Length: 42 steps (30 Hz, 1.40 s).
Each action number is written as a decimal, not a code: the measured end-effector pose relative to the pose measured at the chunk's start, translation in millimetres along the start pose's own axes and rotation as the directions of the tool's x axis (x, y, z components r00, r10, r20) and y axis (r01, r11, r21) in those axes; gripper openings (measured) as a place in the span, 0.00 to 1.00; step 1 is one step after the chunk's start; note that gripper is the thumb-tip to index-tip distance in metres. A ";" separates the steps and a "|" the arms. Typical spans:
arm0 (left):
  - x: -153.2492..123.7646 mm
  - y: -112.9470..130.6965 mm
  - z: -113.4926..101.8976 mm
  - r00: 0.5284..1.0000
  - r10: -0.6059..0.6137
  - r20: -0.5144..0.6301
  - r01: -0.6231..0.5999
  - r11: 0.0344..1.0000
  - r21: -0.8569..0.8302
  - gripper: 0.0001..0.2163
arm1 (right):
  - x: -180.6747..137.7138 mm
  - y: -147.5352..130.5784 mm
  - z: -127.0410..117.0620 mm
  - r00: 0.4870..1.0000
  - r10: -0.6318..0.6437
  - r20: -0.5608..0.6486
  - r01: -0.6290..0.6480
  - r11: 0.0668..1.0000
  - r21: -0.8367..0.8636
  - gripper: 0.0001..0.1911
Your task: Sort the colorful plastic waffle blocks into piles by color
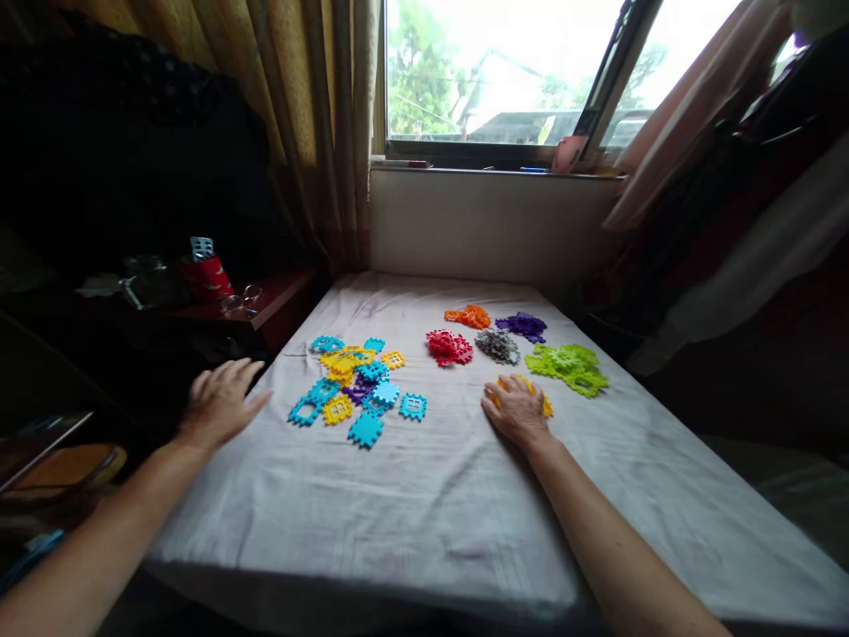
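Near the table's left edge, my left hand (222, 400) hovers with fingers stretched apart, holding nothing. My right hand (516, 410) is curled over yellow interlocking plastic pieces (546, 406) on the cloth; most of them are hidden under the palm and fingers. Between my hands lies a mixed heap of square, notched-edge pieces: blue pieces (366, 430), yellow pieces (338, 410) and purple pieces (358, 389). Some are window frames, others solid squares. Beyond my right hand are single-colour piles: red pieces (449, 347), grey pieces (497, 346), orange pieces (468, 316), purple pieces (523, 326) and lime-green pieces (569, 367).
A pale wrinkled cloth covers the table (371, 522). On the left, a dark red cabinet (292, 296) bears a red container (207, 280), glasses (242, 299) and a glass jar (144, 281). A window (491, 80) is ahead; clothes (703, 106) hang at right.
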State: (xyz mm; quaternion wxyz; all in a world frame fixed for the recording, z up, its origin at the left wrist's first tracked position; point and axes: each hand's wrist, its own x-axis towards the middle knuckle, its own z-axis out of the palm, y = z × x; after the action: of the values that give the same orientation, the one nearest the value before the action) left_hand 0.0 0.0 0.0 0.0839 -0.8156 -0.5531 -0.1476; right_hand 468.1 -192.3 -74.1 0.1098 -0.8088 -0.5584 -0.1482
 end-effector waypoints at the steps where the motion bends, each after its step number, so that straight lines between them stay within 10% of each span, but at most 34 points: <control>1: 4.9 21.0 10.1 0.999 0.048 0.001 -0.048 0.999 -0.015 0.25 | -1.3 2.9 1.5 0.999 0.027 -0.024 -0.027 1.000 -0.002 0.15; 9: 44.5 119.5 45.4 0.986 0.021 0.168 -0.012 0.998 -0.056 0.26 | -5.4 1.5 4.9 0.960 -0.019 -0.279 0.041 0.997 0.070 0.16; 18: 55.4 118.5 56.8 0.975 -0.098 0.200 0.112 0.992 -0.056 0.22 | -7.5 -10.7 -8.0 0.902 -0.079 -0.424 0.186 0.958 0.218 0.12; 23: 44.7 123.9 53.7 0.997 -0.077 -0.030 0.064 0.952 -0.299 0.18 | -12.6 -34.7 -11.7 0.891 -0.202 -0.405 0.342 0.888 0.308 0.12; 26: 30.6 156.5 44.6 0.986 -0.025 -0.165 -0.070 0.835 -0.545 0.18 | -13.4 -47.0 -14.4 0.880 -0.232 -0.415 0.409 0.815 0.412 0.18; 31: -1.9 238.0 45.5 0.967 0.247 0.068 -0.022 0.342 -0.940 0.11 | -14.4 -57.7 -20.1 0.894 -0.063 -0.444 0.366 0.674 0.642 0.24; 33: -11.6 259.6 51.0 0.947 0.305 0.102 0.012 0.285 -0.958 0.10 | -14.8 -58.2 -21.9 0.915 -0.020 -0.402 0.333 0.598 0.729 0.16; 37: -12.0 264.2 58.0 0.923 0.381 0.056 -0.116 0.414 -0.903 0.13 | -11.2 -44.9 -23.7 0.955 0.053 -0.293 0.219 0.544 0.810 0.09; 42: 36.4 212.8 60.5 0.930 0.310 -0.200 -0.367 0.737 -0.568 0.15 | -0.6 8.2 -25.1 0.917 0.381 -0.116 -0.133 0.567 0.813 0.16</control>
State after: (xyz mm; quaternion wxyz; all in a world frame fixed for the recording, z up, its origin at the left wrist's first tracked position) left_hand 218.8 -29.5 -39.3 -0.1258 -0.8792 -0.3163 -0.3333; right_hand 472.6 -204.3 -51.1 0.5531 -0.7196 -0.4194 0.0195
